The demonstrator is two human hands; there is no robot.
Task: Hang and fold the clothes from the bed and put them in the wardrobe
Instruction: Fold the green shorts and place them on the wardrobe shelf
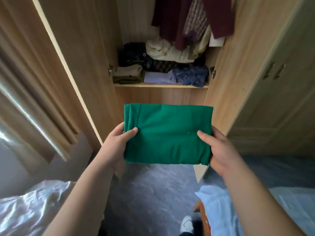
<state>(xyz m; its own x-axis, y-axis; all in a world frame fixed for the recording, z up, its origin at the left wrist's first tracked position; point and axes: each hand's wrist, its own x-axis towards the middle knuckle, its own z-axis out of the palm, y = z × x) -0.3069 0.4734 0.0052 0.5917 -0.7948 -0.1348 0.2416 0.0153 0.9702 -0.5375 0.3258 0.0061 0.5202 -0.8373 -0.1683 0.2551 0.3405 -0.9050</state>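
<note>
A folded green garment (167, 133) is held flat in front of me, in the middle of the view. My left hand (117, 142) grips its left edge, thumb on top. Gripping the right edge the same way is my right hand (218, 149). Beyond it stands the open wardrobe, and its shelf (160, 85) carries several folded and bundled clothes. Dark red and patterned garments (187, 21) hang above that shelf. The green garment is in the air, short of the shelf and lower than it.
The wardrobe's left door (71, 62) and right door (221, 82) stand open on either side. Beige curtains (25, 82) hang at the left. Pale bedding (25, 210) lies at the bottom left and a light blue cloth (216, 205) at the bottom right. Grey carpet (150, 193) covers the floor.
</note>
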